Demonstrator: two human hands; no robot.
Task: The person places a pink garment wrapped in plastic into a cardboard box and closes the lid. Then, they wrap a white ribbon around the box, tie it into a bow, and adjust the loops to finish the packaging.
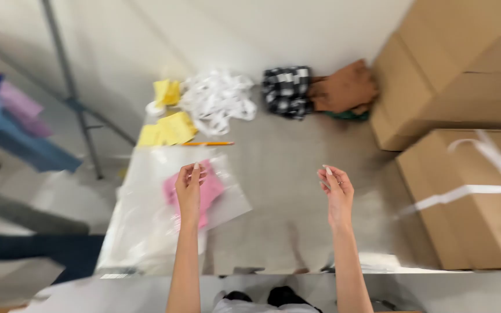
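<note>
Both grips loosely curled, holding nothing: left hand (pixel 189 186) over glossy clear bag (pixel 163 214), right hand (pixel 336 191) raised.

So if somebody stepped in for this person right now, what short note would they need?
Left hand: raised over the clear plastic bag with a pink item inside; blur hides whether it holds anything.
Right hand: raised over the bare grey table, fingers loosely curled, apparently empty.
Nearby: yellow papers, orange pencil, white ribbon pile, checked cloth, brown cloth, ribbon-tied cardboard box.
Done: pink item is bagged.
Left: cannot tell.
</note>
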